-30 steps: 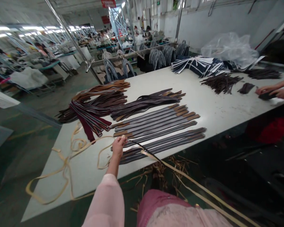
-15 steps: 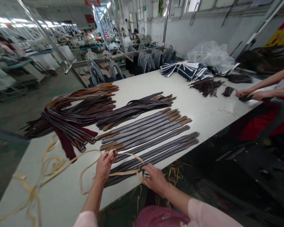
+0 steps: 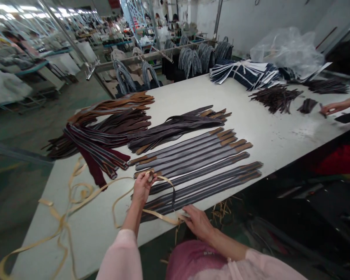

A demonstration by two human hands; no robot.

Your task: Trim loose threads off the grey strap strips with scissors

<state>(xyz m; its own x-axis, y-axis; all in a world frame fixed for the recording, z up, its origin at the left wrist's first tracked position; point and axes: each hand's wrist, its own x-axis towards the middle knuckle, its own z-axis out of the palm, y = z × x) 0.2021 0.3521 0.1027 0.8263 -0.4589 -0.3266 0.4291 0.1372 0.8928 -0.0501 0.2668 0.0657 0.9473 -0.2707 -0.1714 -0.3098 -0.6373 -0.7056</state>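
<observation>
Right hand, out of view one second ago, now at left hand's four o'clock. Both hands pinch tan strip between nearly closed fingertips, strip spanning gap between them. Tan loops trail across counter toward eight o'clock; grey strips lie side by side at left hand's two o'clock.

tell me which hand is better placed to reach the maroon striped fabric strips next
Left, probably. The left hand is nearer the maroon striped fabric strips, though it holds flat tan ribbon; the right hand is farther off, by the near edge of the white table.
</observation>
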